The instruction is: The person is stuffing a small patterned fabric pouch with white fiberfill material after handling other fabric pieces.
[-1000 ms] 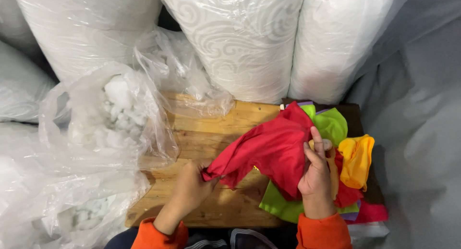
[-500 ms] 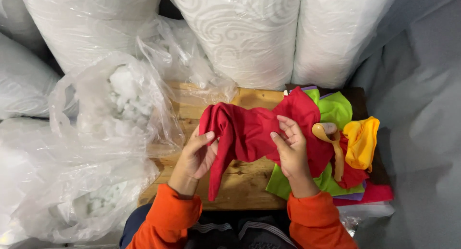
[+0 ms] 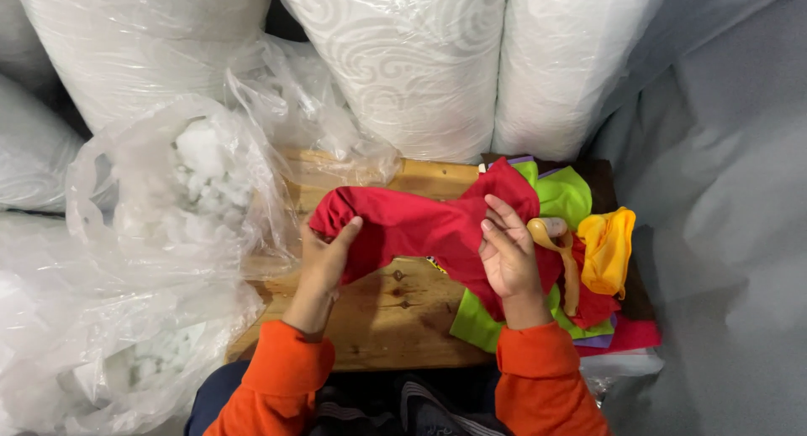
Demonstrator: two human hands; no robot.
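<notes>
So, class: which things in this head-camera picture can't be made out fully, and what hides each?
- Left hand: fingers tucked into the red cloth.
- Lime cloth: mostly under the red cloth and right hand.
- White stuffing: blurred by the clear plastic bag.
- Wrapped rolls: tops cut by the frame edge.

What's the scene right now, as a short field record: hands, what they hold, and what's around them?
left hand: grips the left end of the red fabric piece
right hand: holds the right part of the same piece
red fabric piece: stretched between both hands, above the wooden board
fabric pile: green, yellow, red and purple pieces at the board's right end
wooden tool: lies on the pile, beside the right hand
open plastic bag: left of the board, holds white stuffing
wrapped white rolls: stand behind the board
</notes>
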